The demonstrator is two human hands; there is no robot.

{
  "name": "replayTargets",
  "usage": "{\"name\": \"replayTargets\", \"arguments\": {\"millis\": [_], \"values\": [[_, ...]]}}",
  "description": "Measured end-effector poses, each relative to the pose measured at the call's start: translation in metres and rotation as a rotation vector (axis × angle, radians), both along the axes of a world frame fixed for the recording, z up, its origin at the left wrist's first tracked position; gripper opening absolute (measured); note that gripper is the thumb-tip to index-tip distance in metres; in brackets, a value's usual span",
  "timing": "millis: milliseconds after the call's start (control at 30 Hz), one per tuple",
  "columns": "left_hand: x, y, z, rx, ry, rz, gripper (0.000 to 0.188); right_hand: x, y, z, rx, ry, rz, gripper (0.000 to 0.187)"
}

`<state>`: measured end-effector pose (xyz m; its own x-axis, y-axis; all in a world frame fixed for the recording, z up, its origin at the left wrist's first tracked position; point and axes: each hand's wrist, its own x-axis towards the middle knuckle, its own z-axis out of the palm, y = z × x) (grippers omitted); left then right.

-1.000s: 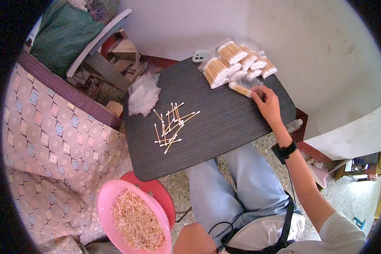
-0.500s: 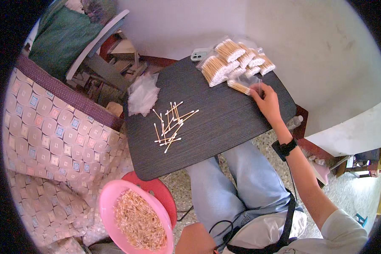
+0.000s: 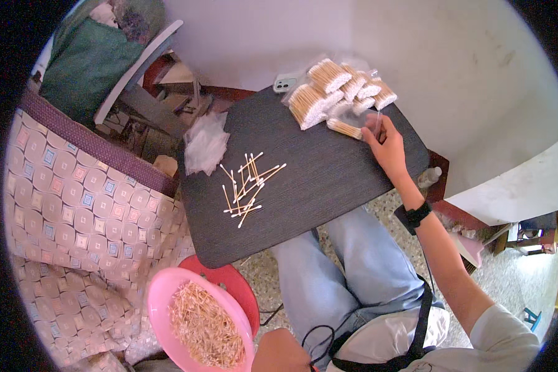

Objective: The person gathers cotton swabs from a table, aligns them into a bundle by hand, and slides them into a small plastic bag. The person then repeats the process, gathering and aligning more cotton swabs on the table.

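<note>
At the far right of the dark table [image 3: 316,186], my right hand [image 3: 387,147] is closed on the edge of a small clear bag of cotton swabs [image 3: 345,128]. The swabs inside lie side by side in a thin layer. Right behind it is a pile of filled swab bags [image 3: 319,99], white tips toward me. Several loose cotton swabs [image 3: 247,189] lie criss-crossed on the table's left half. A bare part of my left arm [image 3: 282,351] shows at the lower edge; my left hand is out of sight.
Empty clear bags [image 3: 206,144] lie at the table's left edge, and a phone [image 3: 284,82] at the back. Left of my legs, a pink basin [image 3: 161,304] full of swabs rests over a red stool [image 3: 248,294]. Patterned cloth [image 3: 87,186] covers something at left.
The picture has shifted slightly. My right hand keeps its hold on the swab bag, which lies in about the same place. My left arm has moved slightly at the lower edge.
</note>
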<state>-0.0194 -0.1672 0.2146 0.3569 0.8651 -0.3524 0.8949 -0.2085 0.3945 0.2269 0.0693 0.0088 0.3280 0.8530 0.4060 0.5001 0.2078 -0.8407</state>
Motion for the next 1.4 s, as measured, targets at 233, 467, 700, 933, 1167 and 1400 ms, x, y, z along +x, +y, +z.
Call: {"name": "replayTargets", "arguments": {"millis": [233, 467, 700, 933, 1167, 1400], "values": [[0.009, 0.004, 0.007, -0.006, 0.129, -0.044, 0.013, 0.003, -0.005, 0.003, -0.014, -0.02, 0.008, 0.033], [0.012, 0.007, 0.022, 0.016, 0.323, -0.012, 0.014, 0.001, -0.003, 0.003, -0.077, 0.018, 0.034, 0.03], [0.014, -0.01, 0.047, 0.048, 0.513, 0.153, 0.015, 0.007, 0.003, -0.011, 0.1, 0.079, -0.001, 0.036], [0.014, -0.008, 0.049, 0.062, 0.616, 0.287, 0.016, 0.002, -0.011, -0.002, 0.199, 0.043, -0.141, 0.038], [-0.053, 0.07, -0.09, 0.616, -0.414, 0.299, 0.04, -0.036, -0.054, 0.039, 0.378, -0.265, 0.274, 0.019], [-0.08, 0.122, -0.189, 0.781, -0.063, 0.413, 0.05, -0.113, -0.076, 0.037, 0.181, -0.396, 0.771, 0.035]]}}
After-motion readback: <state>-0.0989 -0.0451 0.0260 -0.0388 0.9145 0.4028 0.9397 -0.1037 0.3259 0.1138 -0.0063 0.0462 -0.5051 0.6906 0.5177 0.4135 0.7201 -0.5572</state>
